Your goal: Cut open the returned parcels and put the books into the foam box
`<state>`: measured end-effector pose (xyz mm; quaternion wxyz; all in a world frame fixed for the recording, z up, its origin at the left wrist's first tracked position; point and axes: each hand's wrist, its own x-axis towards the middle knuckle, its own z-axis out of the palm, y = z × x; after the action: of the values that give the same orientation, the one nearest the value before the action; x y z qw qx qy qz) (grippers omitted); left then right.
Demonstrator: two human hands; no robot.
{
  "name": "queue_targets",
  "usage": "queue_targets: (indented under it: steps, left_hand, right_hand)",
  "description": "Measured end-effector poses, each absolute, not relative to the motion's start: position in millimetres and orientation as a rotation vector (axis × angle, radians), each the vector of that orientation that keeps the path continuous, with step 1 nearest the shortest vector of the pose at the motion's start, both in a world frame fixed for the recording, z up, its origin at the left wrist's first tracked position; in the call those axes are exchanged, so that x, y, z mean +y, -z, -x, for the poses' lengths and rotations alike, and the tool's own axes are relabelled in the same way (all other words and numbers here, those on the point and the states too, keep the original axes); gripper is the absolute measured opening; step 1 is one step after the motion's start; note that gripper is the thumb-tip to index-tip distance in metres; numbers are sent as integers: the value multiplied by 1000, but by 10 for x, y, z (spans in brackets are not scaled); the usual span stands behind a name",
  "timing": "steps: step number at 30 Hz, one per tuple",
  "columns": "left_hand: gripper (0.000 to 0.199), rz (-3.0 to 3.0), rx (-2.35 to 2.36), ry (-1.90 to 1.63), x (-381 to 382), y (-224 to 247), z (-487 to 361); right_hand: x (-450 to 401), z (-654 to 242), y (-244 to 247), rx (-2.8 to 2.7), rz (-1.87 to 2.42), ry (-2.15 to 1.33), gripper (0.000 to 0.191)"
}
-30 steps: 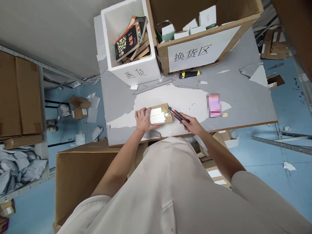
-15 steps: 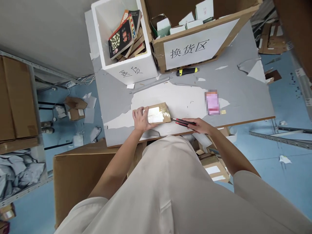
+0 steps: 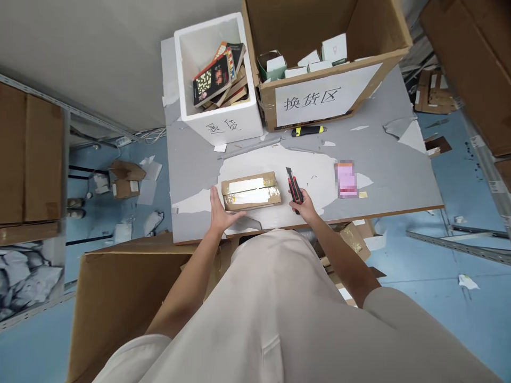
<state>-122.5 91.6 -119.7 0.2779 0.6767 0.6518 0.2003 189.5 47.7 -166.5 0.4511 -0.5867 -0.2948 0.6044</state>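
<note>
A small brown cardboard box [image 3: 251, 198] lies on the worktable [image 3: 399, 175], with a white label and shiny tape split by a lengthwise slit along its top. My left hand [image 3: 222, 214] is at the box's left end, fingers stretched and thumb spread along the near side; whether it touches the box I cannot tell. To the right of the box, my right hand [image 3: 305, 206] grips a black and red utility knife [image 3: 294, 190], its blade pointing away from me.
At the back stand a white foam box [image 3: 223, 127] of books and a large carton [image 3: 271, 114] holding small white boxes. A yellow-black cutter [image 3: 308, 131] lies before the carton. A pink pack [image 3: 346, 179] is at right. A big open carton [image 3: 120, 303] stands below left.
The knife has come away from the box's right end and turned to point away from me. My left hand has let go of the box top and spread open at its left end.
</note>
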Motion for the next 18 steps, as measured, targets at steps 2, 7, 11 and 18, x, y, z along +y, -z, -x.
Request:
queue_targets:
  steps: [2,7,11,18]
  left_hand:
    - [125,-1430,1726,-612,783,1392,1327]
    - [68,-1126,1608,-711,657,1665,1318]
    - [48,-1225,1701,-771,795,1569,1275]
    - [42,-1321,1750,-666,839,1625,1137]
  right_hand:
    - [524,-1806,1696,-706,1422,-1560,61]
    - [624,-1715,1694,-722,1436,-1603,56]
    - [725,-1760,1572,-779,1480,-1467,49]
    - [599,-1854,1656,-800,1593,-1415,44]
